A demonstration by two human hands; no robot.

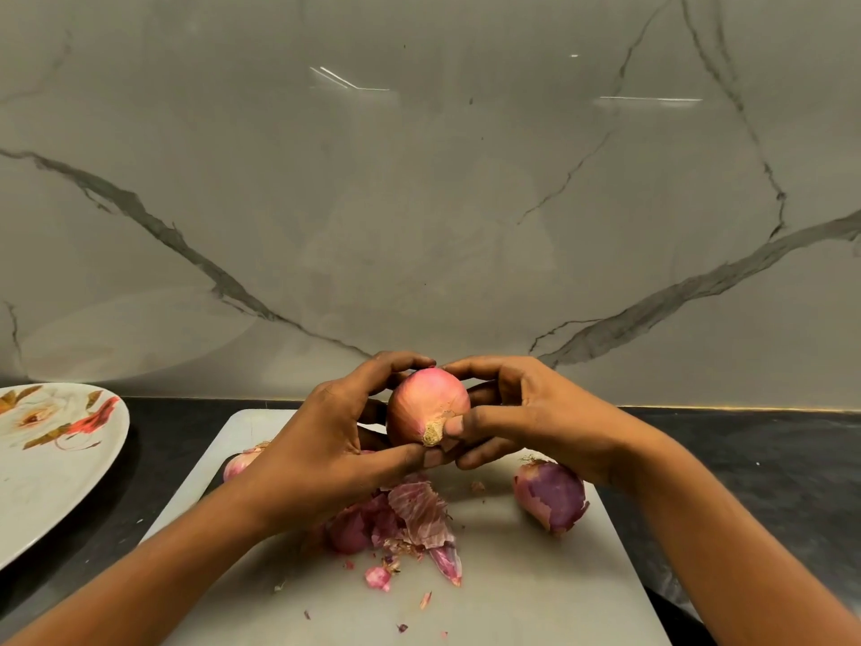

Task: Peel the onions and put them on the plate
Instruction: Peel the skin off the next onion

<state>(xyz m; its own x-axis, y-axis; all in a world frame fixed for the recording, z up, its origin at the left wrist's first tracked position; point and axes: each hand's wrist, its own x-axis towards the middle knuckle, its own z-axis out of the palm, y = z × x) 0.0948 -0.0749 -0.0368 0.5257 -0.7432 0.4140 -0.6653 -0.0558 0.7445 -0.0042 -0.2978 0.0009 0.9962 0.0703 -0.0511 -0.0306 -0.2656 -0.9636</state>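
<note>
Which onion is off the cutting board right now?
The orange-pink onion, gripped between the left hand and right hand; the others, like the purple onion, lie on the board.

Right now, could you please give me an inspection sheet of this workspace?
Surface: white cutting board on a dark counter.
Job's things: held onion, skin on, raised above the board; partly peeled onion at the board's right; third onion half hidden behind an arm; plate at left, no onion visible on it.
Clutter: onion skins piled mid-board.
Grippers: left hand and right hand both grip the held onion.
Cables: nothing seen.
Surroundings: marble wall behind.
</note>
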